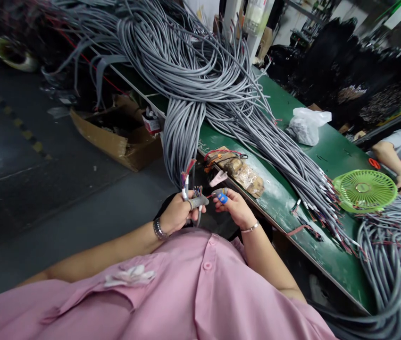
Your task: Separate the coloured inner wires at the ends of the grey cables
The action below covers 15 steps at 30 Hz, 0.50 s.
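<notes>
My left hand is closed around the stripped ends of grey cables, whose thin coloured wires stick up past the fingers. A grey covering wraps the left thumb. Just to the right, my right hand pinches a thin red wire that runs across from the left hand. Blue tape covers one right finger, and another fingertip wears a grey cover. Beyond the hands, a thick bundle of grey cables hangs over the table's edge. What lies inside the left palm is hidden.
Grey cables heap across the green table. A taped block sits at its edge, with a white plastic bag and green fan farther right. A cardboard box stands left. A co-worker's arm shows at far right.
</notes>
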Tool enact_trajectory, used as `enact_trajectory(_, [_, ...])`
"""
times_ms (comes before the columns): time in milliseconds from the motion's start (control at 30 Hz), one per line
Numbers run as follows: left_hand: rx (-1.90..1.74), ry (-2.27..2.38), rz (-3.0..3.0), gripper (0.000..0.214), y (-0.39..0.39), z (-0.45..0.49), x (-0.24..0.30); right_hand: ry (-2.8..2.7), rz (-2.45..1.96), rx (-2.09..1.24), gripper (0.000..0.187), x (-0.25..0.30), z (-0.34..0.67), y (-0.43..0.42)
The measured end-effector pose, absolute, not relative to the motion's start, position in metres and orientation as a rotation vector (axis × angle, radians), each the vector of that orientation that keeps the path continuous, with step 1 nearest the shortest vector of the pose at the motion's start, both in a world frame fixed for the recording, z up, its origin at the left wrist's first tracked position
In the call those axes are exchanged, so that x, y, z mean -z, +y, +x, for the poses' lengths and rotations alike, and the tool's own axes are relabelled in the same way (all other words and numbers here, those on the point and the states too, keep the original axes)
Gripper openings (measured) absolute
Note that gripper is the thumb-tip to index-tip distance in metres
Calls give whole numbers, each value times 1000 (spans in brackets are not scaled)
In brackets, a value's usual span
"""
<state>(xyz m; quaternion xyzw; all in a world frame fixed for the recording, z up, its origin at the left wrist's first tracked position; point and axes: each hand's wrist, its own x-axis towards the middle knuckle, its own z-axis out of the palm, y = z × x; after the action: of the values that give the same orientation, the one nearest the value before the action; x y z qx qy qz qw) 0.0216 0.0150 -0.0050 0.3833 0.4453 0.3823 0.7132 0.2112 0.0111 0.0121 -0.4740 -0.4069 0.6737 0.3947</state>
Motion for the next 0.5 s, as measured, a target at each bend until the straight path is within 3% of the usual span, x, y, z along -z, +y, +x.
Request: enact_trajectory(500, [-828,946,934,20,10,22,1,-1000,-1237,-1469,15,-12,177,12])
